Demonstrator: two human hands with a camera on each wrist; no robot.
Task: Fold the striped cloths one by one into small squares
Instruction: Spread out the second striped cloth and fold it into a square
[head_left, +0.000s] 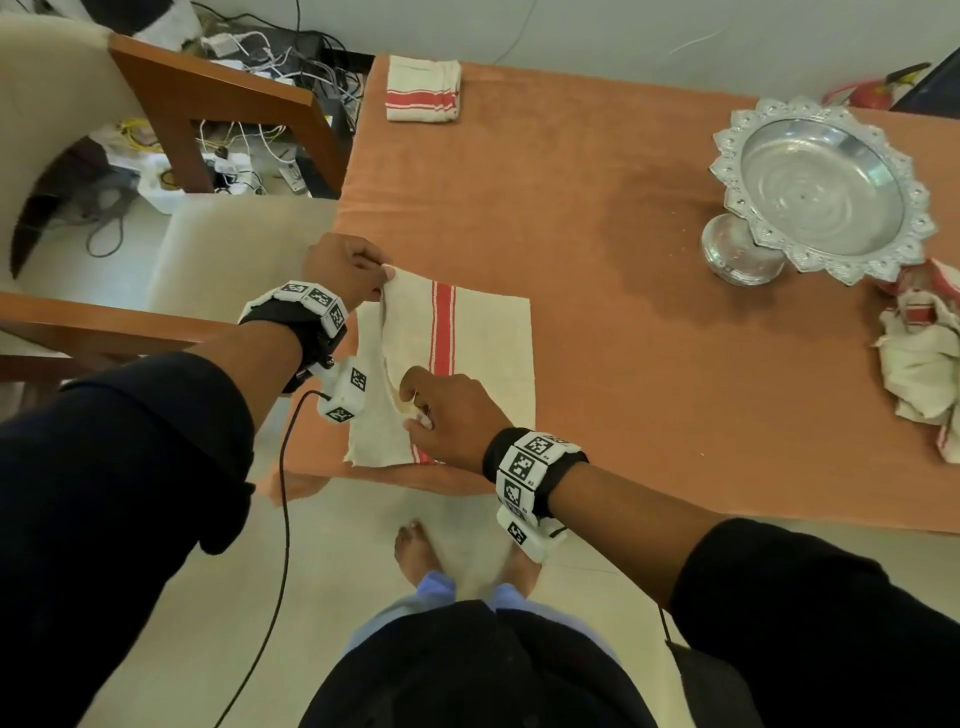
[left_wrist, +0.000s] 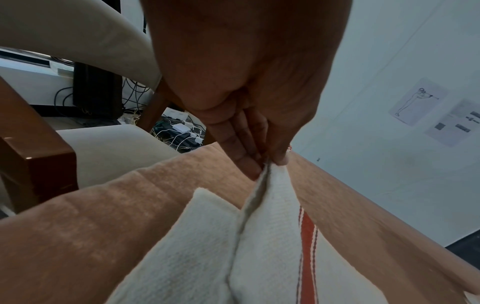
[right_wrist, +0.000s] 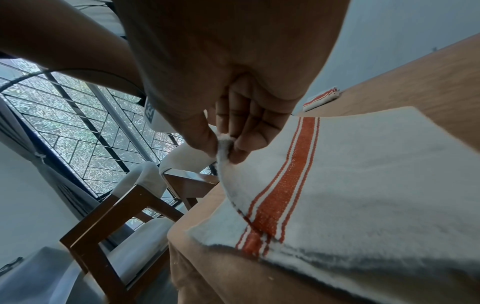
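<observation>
— Both grips busy? Left hand (head_left: 345, 267) pinching what?
— Pinching the far corner of the striped cloth (head_left: 483, 338), thumb and fingertips (left_wrist: 249, 162) closed on the lifted edge, seen close in the left wrist view.
— And the right hand (head_left: 452, 415)?
— Same edge, nearer corner, a bunched bit of fabric squeezed between thumb and fingers (right_wrist: 249, 142).
— Cloth itself lying where?
— Near corner of the worktop (head_left: 597, 171), spread mostly flat on the orange cover, red stripe running away from the body, left portion raised off the surface between the two pinches, a lower layer showing beneath it.
— Anything else of the task farther out?
— One folded cloth (head_left: 423, 89) at the far left edge of the worktop, red stripes up, well apart from the hands. Crumpled cloths (head_left: 922, 358) heaped at the right edge.
— Beside that heap?
— Silver pedestal tray (head_left: 821, 187) with a scalloped rim, just beyond the heap. Dark patch on the cover next to its foot.
— Off the worktop?
— Cushioned wooden chair (head_left: 218, 249) to the left, tangle of cables (head_left: 270, 57) on the floor past it.
</observation>
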